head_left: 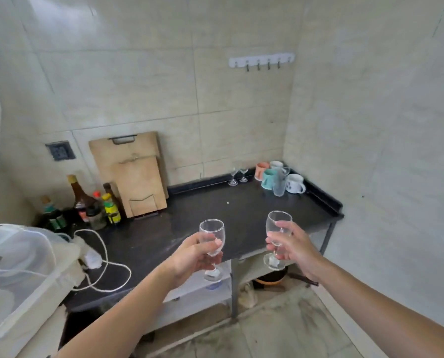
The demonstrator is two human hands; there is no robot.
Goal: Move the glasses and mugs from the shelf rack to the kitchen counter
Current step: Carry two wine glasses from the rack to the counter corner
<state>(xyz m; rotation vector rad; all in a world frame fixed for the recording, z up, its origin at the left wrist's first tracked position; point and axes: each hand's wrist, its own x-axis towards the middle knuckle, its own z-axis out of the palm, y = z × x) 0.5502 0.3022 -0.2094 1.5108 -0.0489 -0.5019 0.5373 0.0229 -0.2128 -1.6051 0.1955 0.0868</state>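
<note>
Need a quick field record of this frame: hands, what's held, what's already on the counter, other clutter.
left hand: holds a stemmed glass upright
right hand: holds a second stemmed glass upright
counter: dark top, both held glasses above its near edge
already on counter: two small stemmed glasses by the back wall; mugs and a tall tumbler in the far right corner
other items: cutting boards leaning on wall, sauce bottles, white cord
shelf rack: not in view
</note>
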